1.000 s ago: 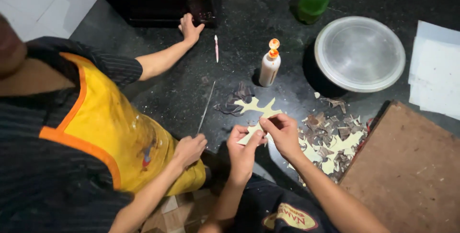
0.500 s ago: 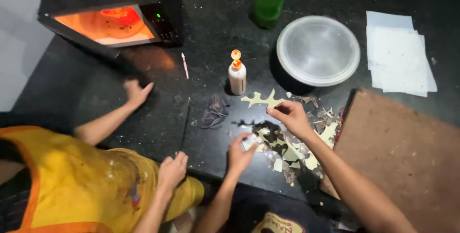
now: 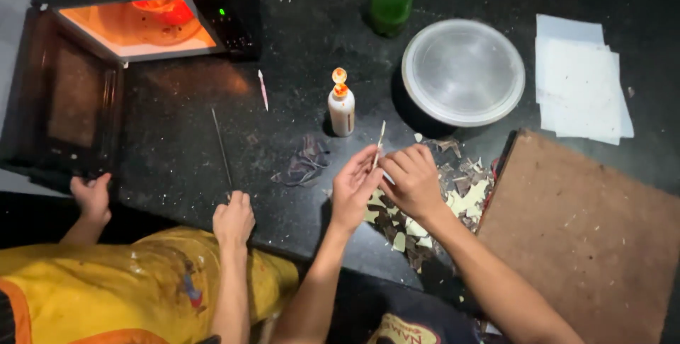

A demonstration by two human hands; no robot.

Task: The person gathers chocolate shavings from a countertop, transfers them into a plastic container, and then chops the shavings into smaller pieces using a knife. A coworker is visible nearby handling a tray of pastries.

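Both hands sit together over the scrap pile on the dark worktop, left hand and right hand pinching a thin pale strip that points up-and-away toward the glue bottle.

A dark speckled stone counter fills the view; an open oven glows orange at top left; light is dim.

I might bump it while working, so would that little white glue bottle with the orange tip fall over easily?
Probably: the glue bottle stands upright, narrow and tall, on a small base. It looks like light plastic, so a nudge could tip it. Being round, it might then roll across the dark counter.
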